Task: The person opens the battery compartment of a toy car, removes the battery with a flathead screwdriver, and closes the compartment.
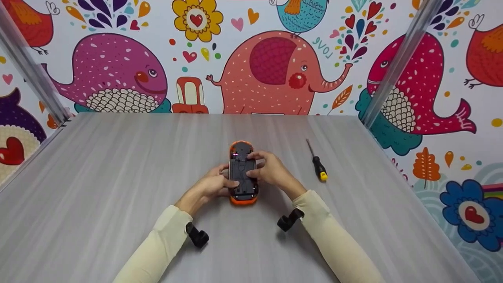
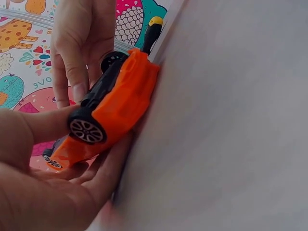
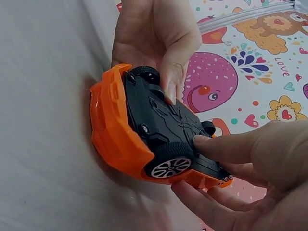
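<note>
An orange toy car (image 1: pixel 243 151) lies belly up in the middle of the table, its black underside facing me. My left hand (image 1: pixel 210 182) grips it from the left, thumb on the chassis and fingers beneath the orange body (image 2: pixel 122 106). From the other side my right hand (image 1: pixel 273 169) holds the car with its thumb on the black base (image 3: pixel 161 110) and fingers along the body, beside a wheel (image 3: pixel 171 166) with a spoked rim. A small pinkish light shows near the far end of the underside in the head view.
A screwdriver (image 1: pixel 319 167) with a black and yellow handle lies to the right of the car, its tip pointing away. The grey table (image 1: pixel 118 169) ends at a back wall (image 1: pixel 196 59) printed with cartoon animals, and metal posts (image 1: pixel 401 63) stand at its far corners.
</note>
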### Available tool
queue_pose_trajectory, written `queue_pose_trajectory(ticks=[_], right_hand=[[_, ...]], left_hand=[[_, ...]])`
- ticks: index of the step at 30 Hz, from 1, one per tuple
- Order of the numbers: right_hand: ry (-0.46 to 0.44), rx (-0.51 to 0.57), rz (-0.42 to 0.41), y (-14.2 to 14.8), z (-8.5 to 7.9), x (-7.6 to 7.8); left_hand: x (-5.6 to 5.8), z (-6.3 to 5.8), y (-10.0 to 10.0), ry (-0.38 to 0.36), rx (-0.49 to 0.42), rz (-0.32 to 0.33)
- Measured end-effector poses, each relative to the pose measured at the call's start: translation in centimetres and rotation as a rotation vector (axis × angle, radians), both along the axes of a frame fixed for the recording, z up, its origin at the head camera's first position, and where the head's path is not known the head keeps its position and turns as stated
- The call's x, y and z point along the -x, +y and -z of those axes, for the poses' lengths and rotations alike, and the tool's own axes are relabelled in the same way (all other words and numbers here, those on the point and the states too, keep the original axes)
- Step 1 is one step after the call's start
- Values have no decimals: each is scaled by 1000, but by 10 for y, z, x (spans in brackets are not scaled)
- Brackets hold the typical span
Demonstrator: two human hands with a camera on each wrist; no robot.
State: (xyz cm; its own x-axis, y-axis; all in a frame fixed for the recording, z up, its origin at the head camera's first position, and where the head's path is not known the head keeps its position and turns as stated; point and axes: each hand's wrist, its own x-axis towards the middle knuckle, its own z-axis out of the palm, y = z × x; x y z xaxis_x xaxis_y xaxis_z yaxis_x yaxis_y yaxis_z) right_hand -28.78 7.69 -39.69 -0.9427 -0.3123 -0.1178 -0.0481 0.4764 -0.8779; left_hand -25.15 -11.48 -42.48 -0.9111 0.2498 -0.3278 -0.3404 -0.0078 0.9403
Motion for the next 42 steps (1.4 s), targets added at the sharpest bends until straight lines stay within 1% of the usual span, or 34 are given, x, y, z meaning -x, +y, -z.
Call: queue_pose_trajectory(ticks=[5, 11, 16, 19, 26, 30, 34, 42], right_hand=[[-14, -5, -2, 0, 1, -1], [-8, 14, 4, -1, -1, -1], [5, 6, 13, -2, -2, -4], [36, -10, 19, -4, -2, -7], [168, -87, 40, -7, -3, -11], [196, -119, 67, -7, -5, -13], [220, -136, 70, -8, -7, -15], [308, -128, 80, -7, -12, -21]], left_hand=[[-1, 2, 0, -17, -13, -8], [0, 2, 1, -2, -18, -8], [-1, 2, 1, -1, -8, 0], [-2, 2, 0, 4, 3, 5], [-1, 1, -1, -16, -7, 6], [0, -1, -1, -17, 3, 8], [0, 0, -2, -17, 18, -3], [-1, 3, -2, -7, 7, 7]])
